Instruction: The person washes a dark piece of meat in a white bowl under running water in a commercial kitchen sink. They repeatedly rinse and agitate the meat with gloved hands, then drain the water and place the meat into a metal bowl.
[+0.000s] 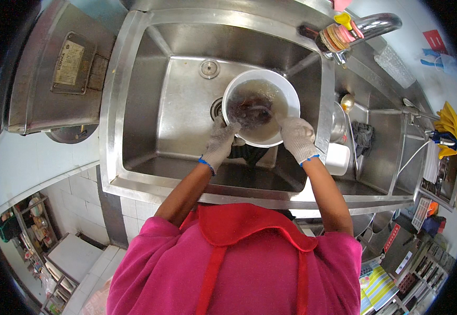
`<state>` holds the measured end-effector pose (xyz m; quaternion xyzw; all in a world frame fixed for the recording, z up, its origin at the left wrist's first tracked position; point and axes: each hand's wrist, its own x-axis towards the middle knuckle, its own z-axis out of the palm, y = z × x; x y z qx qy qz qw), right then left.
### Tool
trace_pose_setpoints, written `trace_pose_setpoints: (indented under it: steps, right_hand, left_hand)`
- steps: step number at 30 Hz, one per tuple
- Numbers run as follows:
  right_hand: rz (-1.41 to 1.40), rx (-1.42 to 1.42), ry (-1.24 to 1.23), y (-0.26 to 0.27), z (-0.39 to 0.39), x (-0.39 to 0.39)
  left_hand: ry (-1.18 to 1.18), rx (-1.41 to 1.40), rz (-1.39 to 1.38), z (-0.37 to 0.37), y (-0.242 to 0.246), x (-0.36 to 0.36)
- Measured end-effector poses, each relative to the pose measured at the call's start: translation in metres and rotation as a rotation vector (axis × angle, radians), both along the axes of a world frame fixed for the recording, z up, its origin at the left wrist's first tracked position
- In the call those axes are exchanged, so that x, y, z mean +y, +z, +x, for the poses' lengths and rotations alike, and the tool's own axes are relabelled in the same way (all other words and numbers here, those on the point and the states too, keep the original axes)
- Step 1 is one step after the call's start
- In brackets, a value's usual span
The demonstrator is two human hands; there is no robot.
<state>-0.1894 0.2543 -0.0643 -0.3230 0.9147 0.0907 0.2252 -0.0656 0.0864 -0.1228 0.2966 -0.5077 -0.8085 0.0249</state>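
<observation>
A round white basin point(294, 84) of murky brownish water point(279, 96) is in the large stainless steel sink point(181, 106), tilted toward me. Something dark point(256, 112) lies in the water; I cannot tell what it is. My left hand point(221, 138), in a knitted glove with a blue-edged cuff, grips the basin's near left rim. On the near right side, my right hand point(297, 136), gloved alike, holds the rim with its thumb toward the inside. Below the basin's near edge, a black thing point(250, 153), perhaps cloth, is partly hidden.
Beyond the basin's left side sit a drain point(209, 69) and a second, partly covered drain opening point(215, 109). A chrome faucet point(378, 23) rises at the upper right. The neighbouring sink holds a ladle point(348, 104), a white container point(338, 159) and a dark cloth point(362, 138).
</observation>
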Motion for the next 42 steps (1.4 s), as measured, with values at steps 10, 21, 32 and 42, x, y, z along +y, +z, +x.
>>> trace_pose_setpoints:
  steps: [10,21,32,42]
  right_hand:
    - [-0.092,0.095,-0.023,0.002,0.002,0.007]
    - [-0.356,0.089,-0.135,0.005,0.038,0.000]
    - [-0.614,-0.086,0.180,-0.033,0.054,-0.006]
    - [-0.642,-0.398,-0.146,-0.048,0.096,-0.048]
  left_hand:
    - [0.013,-0.216,-0.015,-0.022,0.049,-0.012]
    - [-0.133,-0.433,-0.421,-0.018,0.101,-0.052]
    - [-0.372,-0.554,-1.036,-0.036,0.144,-0.077]
    - [-0.478,-0.537,-1.271,-0.064,0.170,-0.064]
